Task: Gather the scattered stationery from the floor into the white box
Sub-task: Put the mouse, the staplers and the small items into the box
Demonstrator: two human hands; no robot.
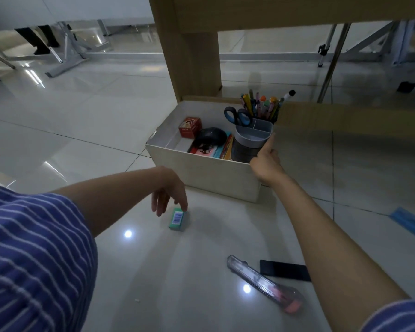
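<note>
The white box stands on the tiled floor under a wooden desk. Inside are a grey pen holder full of pens and blue-handled scissors, a black mouse, a red carton and colourful booklets. My right hand rests on the box's right front corner, fingers touching the pen holder. My left hand hangs open just above a small green box on the floor, fingertips touching its far end. A clear pink utility knife and a flat black piece lie near my right forearm.
A wooden desk leg stands right behind the box. Metal frame legs and a tripod leg are farther back. Blue tape marks the floor at the right. Someone's dark shoes show at far left.
</note>
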